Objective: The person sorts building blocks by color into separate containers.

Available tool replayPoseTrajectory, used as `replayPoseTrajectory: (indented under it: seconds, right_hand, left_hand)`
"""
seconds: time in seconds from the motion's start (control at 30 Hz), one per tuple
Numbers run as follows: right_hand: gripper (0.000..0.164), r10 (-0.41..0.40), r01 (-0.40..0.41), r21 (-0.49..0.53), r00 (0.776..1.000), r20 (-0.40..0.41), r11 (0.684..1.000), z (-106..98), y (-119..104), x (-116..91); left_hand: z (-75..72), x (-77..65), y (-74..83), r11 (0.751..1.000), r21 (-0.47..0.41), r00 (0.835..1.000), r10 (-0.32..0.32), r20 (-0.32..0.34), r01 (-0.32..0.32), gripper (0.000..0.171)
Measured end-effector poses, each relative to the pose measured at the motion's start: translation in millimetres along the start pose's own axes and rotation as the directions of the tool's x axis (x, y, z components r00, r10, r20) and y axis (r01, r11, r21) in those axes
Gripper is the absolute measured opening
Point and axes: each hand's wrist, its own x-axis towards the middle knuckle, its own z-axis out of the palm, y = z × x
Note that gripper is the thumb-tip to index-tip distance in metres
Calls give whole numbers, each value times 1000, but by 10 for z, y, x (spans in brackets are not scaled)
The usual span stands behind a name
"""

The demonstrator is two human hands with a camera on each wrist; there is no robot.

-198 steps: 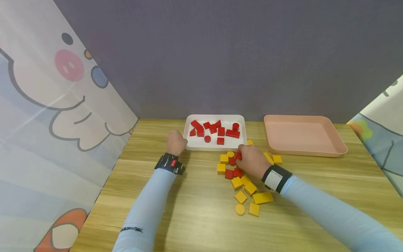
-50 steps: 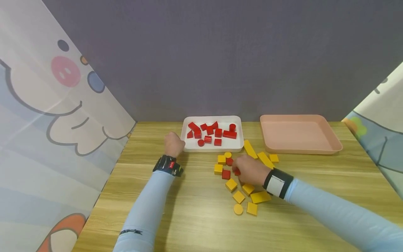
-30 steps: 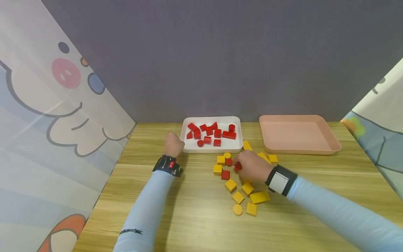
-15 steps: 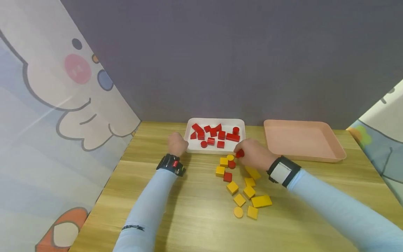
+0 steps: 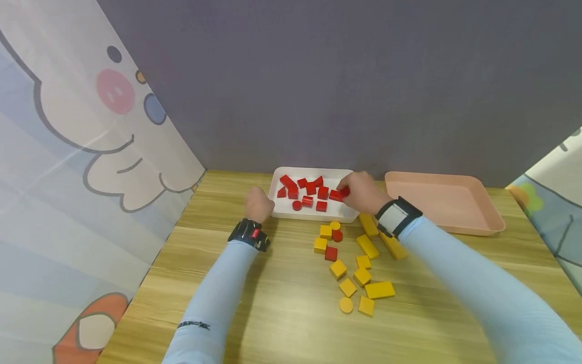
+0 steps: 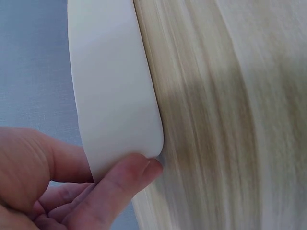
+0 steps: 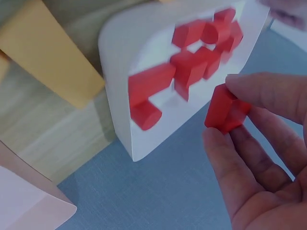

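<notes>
My left hand pinches the left front corner of a white tray; in the left wrist view, thumb and fingers clasp the tray's wall. Over the tray's right end, my right hand holds a small red block between thumb and fingertips, apart from the pieces below. Several red blocks of mixed shapes lie inside the tray. On the wooden table in front of it, a red round piece and a red cube lie beside yellow blocks.
Several yellow blocks are scattered over the table, some under my right wrist. A pink tray, with bare floor where visible, stands right of the white one. A grey wall rises directly behind both trays.
A red cylinder has joined the pieces in the white tray. My right hand has since lifted another red block from among the yellow ones and carried it up over the tray. Left hand still grips the tray.
</notes>
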Motion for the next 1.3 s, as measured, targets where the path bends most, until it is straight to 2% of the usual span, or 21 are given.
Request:
replayPoseTrajectory:
  seconds: [0.13, 0.27, 0.6, 0.73, 1.0, 1.3]
  right_hand:
    - [35, 27, -27, 5, 999, -44, 1000, -39, -20, 224]
    - [38, 60, -59, 8, 997, -53, 998, -38, -38, 411]
    - [43, 133, -132, 47, 991, -28, 990, 190, 45, 694]
    - [43, 114, -114, 29, 993, -19, 993, 285, 84, 759]
    - [40, 55, -56, -75, 998, -15, 996, 400, 159, 872]
    - [41, 64, -64, -104, 998, -5, 992, 446, 168, 972]
  left_hand:
    - [-9, 10, -6, 1000, 2, 1000, 11, -16, -11, 10]
    - [-11, 12, -31, 999, 18, 998, 40, -43, -39, 8]
    - [-3, -32, -62, 1000, -3, 999, 17, -28, -17, 9]
    - [27, -46, -58, 1000, -4, 1000, 8, -30, -9, 8]
    - [55, -31, -39, 1000, 4, 1000, 13, -20, -13, 8]
    - [37, 19, -14, 1000, 5, 1000, 0, -25, 0, 9]
